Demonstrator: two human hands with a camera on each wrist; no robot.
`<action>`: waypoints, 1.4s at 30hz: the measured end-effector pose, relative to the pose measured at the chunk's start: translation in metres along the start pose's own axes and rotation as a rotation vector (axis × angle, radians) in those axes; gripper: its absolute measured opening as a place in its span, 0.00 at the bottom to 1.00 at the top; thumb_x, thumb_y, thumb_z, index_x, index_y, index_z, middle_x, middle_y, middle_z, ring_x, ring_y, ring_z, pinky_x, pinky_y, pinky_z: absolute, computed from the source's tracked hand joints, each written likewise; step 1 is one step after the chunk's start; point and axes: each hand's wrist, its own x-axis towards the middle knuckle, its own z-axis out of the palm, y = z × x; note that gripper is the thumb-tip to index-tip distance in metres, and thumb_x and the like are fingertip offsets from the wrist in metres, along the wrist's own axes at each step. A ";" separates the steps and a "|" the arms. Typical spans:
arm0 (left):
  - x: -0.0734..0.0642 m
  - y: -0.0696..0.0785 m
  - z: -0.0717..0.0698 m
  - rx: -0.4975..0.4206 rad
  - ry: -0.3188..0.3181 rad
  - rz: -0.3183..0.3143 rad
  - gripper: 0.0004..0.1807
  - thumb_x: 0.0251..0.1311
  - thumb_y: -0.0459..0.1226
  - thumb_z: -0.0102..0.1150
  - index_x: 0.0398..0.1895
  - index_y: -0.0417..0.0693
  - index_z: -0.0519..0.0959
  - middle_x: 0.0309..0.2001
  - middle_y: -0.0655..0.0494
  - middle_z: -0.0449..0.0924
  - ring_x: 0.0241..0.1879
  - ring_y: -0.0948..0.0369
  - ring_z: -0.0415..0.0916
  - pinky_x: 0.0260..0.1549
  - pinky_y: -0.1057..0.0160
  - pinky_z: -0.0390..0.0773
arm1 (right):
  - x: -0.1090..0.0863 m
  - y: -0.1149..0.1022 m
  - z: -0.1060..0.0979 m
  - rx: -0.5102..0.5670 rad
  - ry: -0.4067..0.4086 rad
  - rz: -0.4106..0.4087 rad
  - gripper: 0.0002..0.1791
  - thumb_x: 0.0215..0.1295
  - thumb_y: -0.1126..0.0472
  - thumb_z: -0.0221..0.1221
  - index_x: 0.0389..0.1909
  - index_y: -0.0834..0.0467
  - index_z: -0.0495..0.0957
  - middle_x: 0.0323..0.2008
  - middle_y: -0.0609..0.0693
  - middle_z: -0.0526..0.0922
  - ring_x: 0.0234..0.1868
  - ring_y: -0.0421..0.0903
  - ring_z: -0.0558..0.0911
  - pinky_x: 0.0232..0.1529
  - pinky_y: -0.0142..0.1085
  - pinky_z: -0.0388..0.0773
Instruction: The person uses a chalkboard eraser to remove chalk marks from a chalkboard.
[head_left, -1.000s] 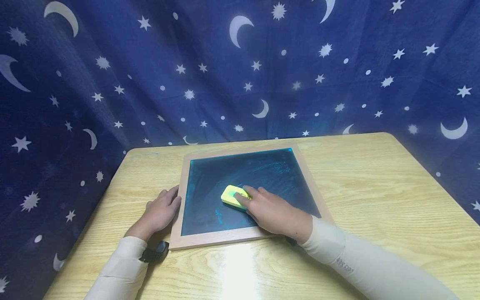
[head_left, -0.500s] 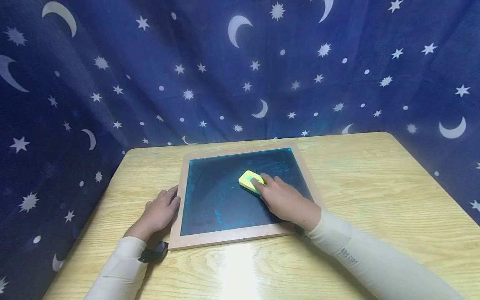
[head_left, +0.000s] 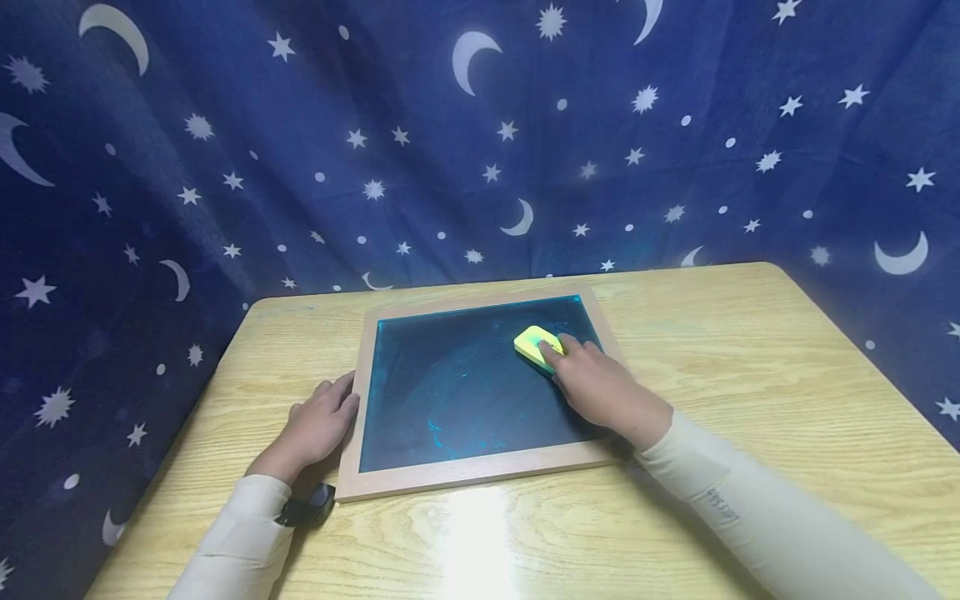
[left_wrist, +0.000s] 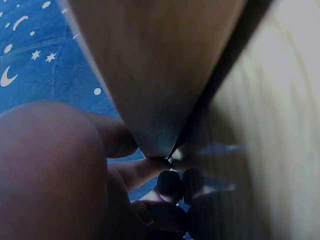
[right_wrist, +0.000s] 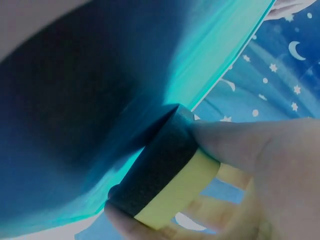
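A small chalkboard in a light wooden frame lies on the table, with faint blue-green chalk marks at its lower left. My right hand grips a yellow board eraser over the board's upper right part. In the right wrist view, thumb and fingers hold the eraser by its sides, its dark felt towards the board. My left hand rests on the table, fingertips against the frame's left edge. The left wrist view has the frame's side close up, with thumb and fingers touching its end.
The wood-grain table extends around the board. Behind and to the left hangs a blue curtain with moons and stars. A black strap sits at the left wrist, beside the frame's near corner.
My right hand has moved the eraser up and to the right across the board. Chalk smudges at the upper right have become fainter or covered. My left hand stays in place.
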 end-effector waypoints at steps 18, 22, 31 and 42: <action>0.000 -0.004 0.001 -0.005 0.007 -0.001 0.30 0.78 0.46 0.32 0.77 0.41 0.57 0.53 0.41 0.74 0.52 0.48 0.72 0.50 0.39 0.64 | -0.001 0.000 -0.001 -0.045 0.002 0.024 0.26 0.63 0.71 0.62 0.64 0.64 0.74 0.55 0.73 0.78 0.39 0.66 0.83 0.42 0.56 0.83; 0.000 -0.004 0.002 -0.003 0.008 -0.002 0.31 0.78 0.47 0.32 0.77 0.41 0.57 0.52 0.42 0.74 0.49 0.49 0.72 0.48 0.41 0.65 | 0.002 -0.007 0.000 -0.031 -0.021 0.013 0.26 0.65 0.71 0.60 0.65 0.63 0.73 0.58 0.73 0.76 0.42 0.68 0.83 0.42 0.56 0.83; 0.000 -0.002 0.001 -0.008 0.003 -0.004 0.31 0.78 0.47 0.33 0.77 0.41 0.57 0.51 0.43 0.74 0.46 0.52 0.71 0.44 0.47 0.64 | 0.008 -0.028 0.001 -0.048 -0.078 -0.009 0.26 0.70 0.71 0.55 0.69 0.60 0.71 0.63 0.72 0.73 0.51 0.72 0.81 0.42 0.55 0.83; 0.001 -0.002 0.002 0.000 0.009 -0.001 0.31 0.78 0.46 0.34 0.77 0.41 0.58 0.52 0.42 0.75 0.47 0.51 0.72 0.44 0.47 0.65 | 0.013 -0.056 -0.001 -0.046 -0.112 -0.080 0.27 0.69 0.71 0.56 0.69 0.59 0.71 0.65 0.70 0.72 0.51 0.69 0.81 0.38 0.51 0.84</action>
